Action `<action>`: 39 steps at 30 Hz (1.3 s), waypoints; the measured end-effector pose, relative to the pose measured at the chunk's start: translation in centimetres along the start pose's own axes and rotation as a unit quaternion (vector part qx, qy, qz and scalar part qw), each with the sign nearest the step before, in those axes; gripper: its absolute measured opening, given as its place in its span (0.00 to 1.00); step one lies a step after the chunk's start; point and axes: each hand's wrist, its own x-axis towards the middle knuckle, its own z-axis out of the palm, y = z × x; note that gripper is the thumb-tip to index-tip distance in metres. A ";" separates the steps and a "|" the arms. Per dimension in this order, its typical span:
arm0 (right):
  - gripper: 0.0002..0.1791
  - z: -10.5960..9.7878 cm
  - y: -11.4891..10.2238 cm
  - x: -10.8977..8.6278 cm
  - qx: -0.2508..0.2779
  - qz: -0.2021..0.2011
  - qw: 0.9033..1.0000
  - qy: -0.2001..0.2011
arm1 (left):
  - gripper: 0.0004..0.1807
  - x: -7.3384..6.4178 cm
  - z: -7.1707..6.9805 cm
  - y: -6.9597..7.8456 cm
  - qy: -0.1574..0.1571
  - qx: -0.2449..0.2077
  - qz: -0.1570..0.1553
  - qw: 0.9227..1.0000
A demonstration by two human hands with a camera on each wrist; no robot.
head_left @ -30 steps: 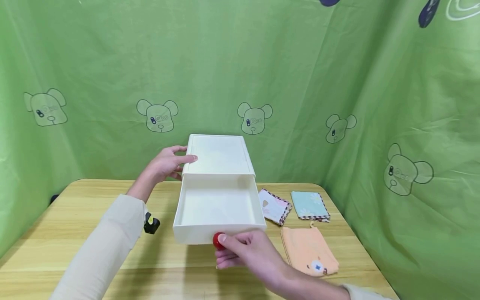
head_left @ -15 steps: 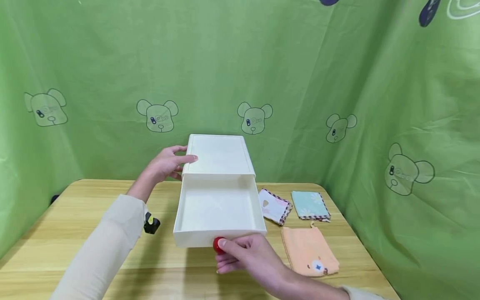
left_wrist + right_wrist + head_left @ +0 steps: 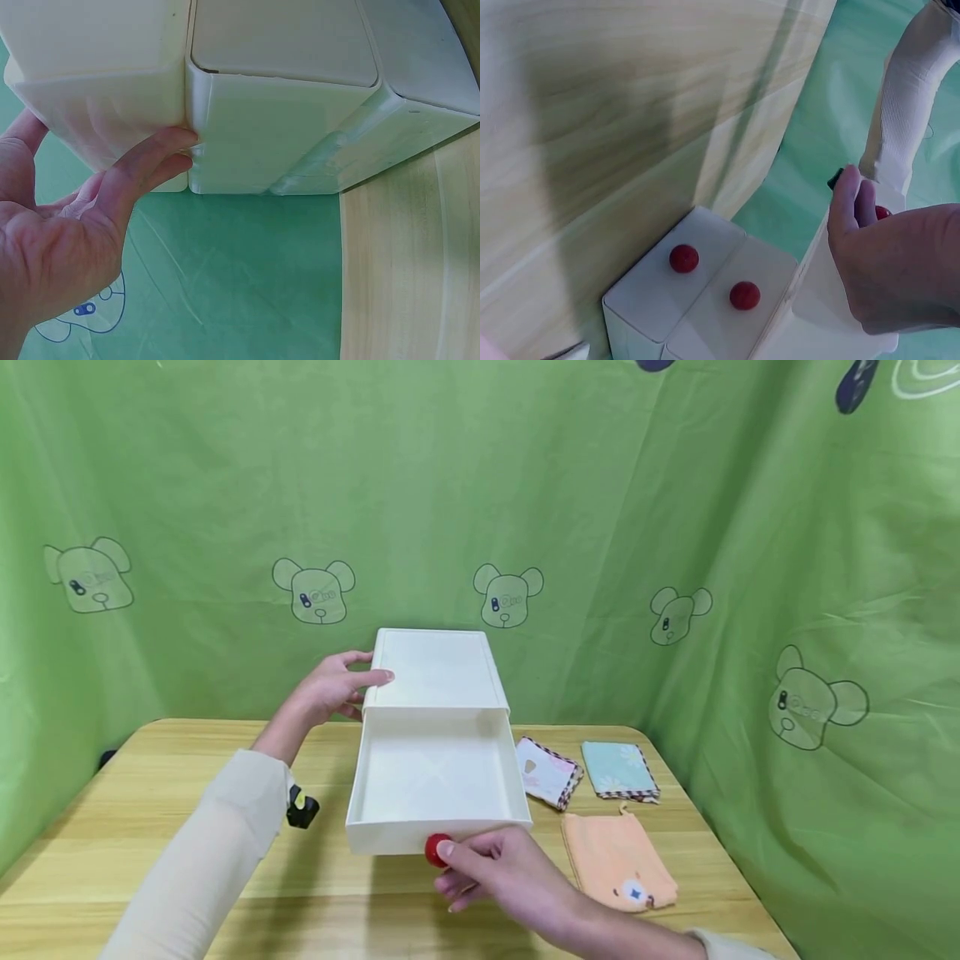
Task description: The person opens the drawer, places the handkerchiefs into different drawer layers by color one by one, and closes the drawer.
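Note:
A white drawer cabinet [image 3: 441, 668] stands on the table with its top drawer [image 3: 393, 837] pulled far out; nothing lies inside. My right hand [image 3: 517, 881] is at the drawer front, pinching its red knob [image 3: 433, 850], thumb on the near side and the other fingers below and behind. My left hand [image 3: 327, 689] rests against the cabinet's upper left side, thumb on the top edge, fairly straight fingers [image 3: 154, 154] touching the side wall. Two lower drawers with red knobs [image 3: 684, 259] are pushed in, seen in the right wrist view.
Right of the cabinet lie a folded white patterned cloth [image 3: 549, 772], a folded light-blue cloth [image 3: 618, 770] and an orange cloth [image 3: 618, 860] with a hanging loop. Green curtain [image 3: 600, 527] surrounds the wooden table [image 3: 187, 760] behind and at both sides.
The top drawer has slid slightly further toward me with my right hand on its knob. The right hand's lower fingers have shifted a little. My left hand stays in place.

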 end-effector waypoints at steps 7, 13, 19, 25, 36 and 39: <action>0.18 -1.2 -1.0 -0.3 -0.076 0.015 0.995 -0.065 | 0.49 0.0 0.0 0.0 0.000 -0.001 0.001 1.000; 0.16 -3.0 -2.8 -0.8 -0.184 0.023 0.975 -0.124 | 0.49 0.1 0.0 -0.2 -0.001 -0.001 0.001 1.000; 0.19 -4.9 -4.9 -1.3 -0.238 0.016 0.957 -0.166 | 0.49 0.1 0.0 -0.1 0.000 -0.001 0.001 1.000; 0.17 -6.5 -6.8 -1.4 -0.240 -0.011 0.953 -0.184 | 0.49 0.0 0.0 -0.1 -0.001 -0.002 0.002 1.000; 0.20 -10.4 -8.8 -1.1 -0.227 -0.016 0.972 -0.055 | 0.49 0.0 -0.1 -0.2 0.000 -0.005 0.002 1.000; 0.24 -11.5 -8.8 -0.8 -0.214 -0.017 0.977 -0.012 | 0.49 0.0 0.0 -0.1 0.001 -0.005 0.002 1.000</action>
